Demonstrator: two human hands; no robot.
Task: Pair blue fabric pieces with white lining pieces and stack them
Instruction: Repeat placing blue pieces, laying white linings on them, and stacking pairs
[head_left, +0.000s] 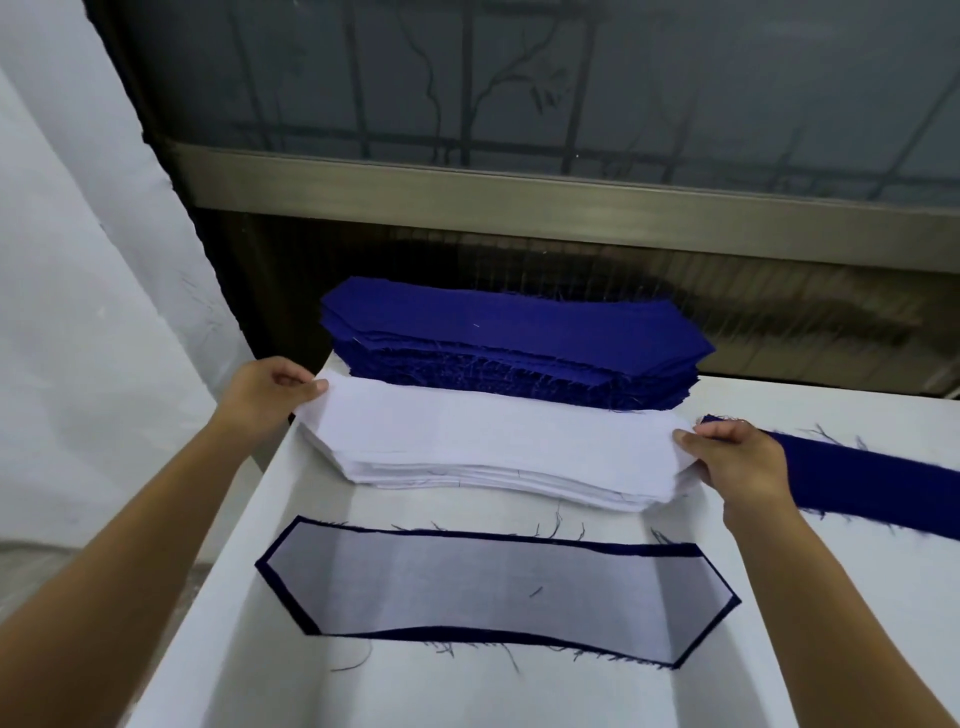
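A stack of white lining pieces (493, 452) lies across the middle of the white table (571, 691). My left hand (265, 389) pinches the left tip of the top white piece. My right hand (737, 462) pinches its right tip. Behind it sits a tall stack of blue fabric pieces (514, 338). In front lies a finished pair (488, 587): a sheer white lining on a blue piece, with the blue showing as a thin border.
A long blue strip (872, 483) lies on the table to the right of my right hand. The table's left edge runs diagonally beside a white wall (78, 312). A metal sill and dark window (519, 104) stand behind the stacks.
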